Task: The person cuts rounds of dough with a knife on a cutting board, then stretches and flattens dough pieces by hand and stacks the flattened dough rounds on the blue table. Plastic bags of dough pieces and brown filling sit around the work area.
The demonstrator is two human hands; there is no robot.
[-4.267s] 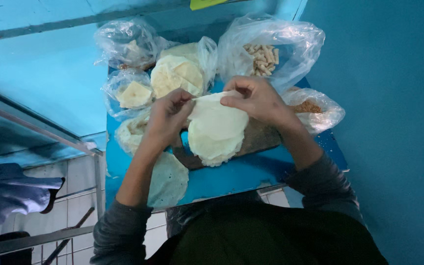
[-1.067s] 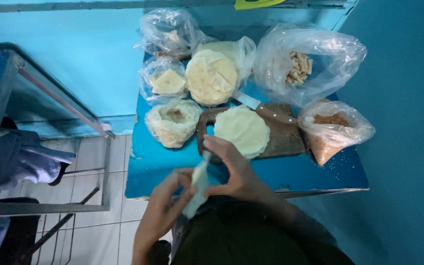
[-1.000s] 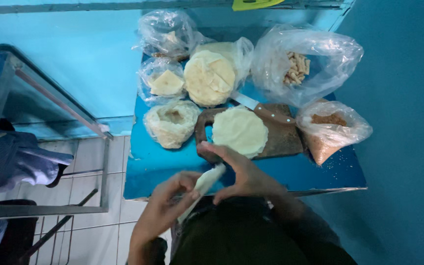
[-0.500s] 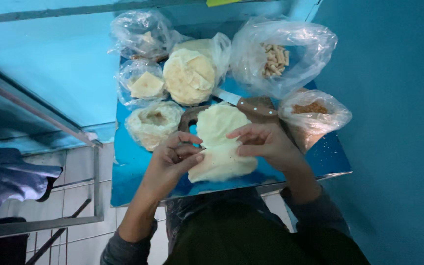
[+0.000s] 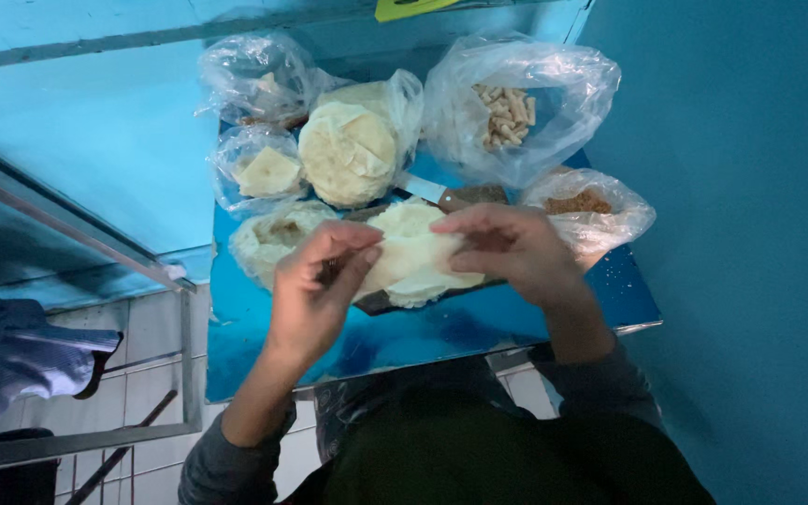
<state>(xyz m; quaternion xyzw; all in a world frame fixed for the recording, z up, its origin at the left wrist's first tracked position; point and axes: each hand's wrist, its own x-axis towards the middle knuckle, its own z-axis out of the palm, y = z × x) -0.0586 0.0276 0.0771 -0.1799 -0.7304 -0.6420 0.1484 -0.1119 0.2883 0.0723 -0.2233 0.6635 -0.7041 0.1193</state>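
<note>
— Wrapper orientation? The pale round wrapper is stretched flat over the brown board on the blue bench, long axis left to right.

— Grips? Left hand and right hand pinch opposite edges, fingers closed.

— Since a second ago? Then it hung folded near the lap; now it is spread.

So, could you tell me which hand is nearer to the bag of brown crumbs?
Right. The right hand sits just beside the bag of brown crumbs, at its left edge; the left hand is farther off, across the pale dough sheet.
</note>
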